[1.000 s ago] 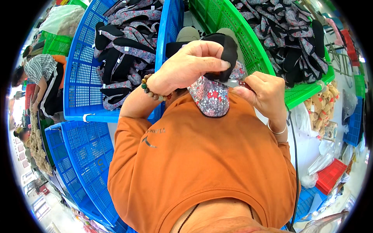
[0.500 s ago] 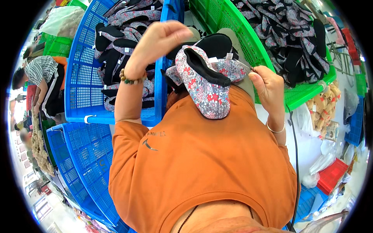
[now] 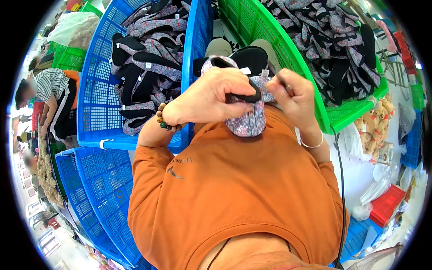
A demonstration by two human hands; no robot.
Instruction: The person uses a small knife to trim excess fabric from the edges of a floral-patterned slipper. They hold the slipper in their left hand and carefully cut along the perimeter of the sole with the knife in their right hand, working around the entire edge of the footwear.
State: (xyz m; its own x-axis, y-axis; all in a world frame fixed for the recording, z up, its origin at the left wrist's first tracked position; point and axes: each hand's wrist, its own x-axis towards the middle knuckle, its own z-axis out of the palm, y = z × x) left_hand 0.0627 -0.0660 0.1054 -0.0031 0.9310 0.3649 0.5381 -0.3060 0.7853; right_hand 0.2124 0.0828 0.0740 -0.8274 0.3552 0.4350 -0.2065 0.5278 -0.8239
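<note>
Head view: our left hand pinches a slipper, seemingly mid-work, our right hand curls, contents unclear, amid piles of undetermined progress.

The head view is taken by the left one of two fisheye cameras worn side by side on the person's head; it faces steeply downward, with the neckline of the orange shirt close to the lens at the lower edge. The left hand and right hand appear at near range above the frame's centre. The circular field spans a blue lattice crate at upper left, a green lattice crate at upper right, and a farther co-worker near the left rim.
</note>
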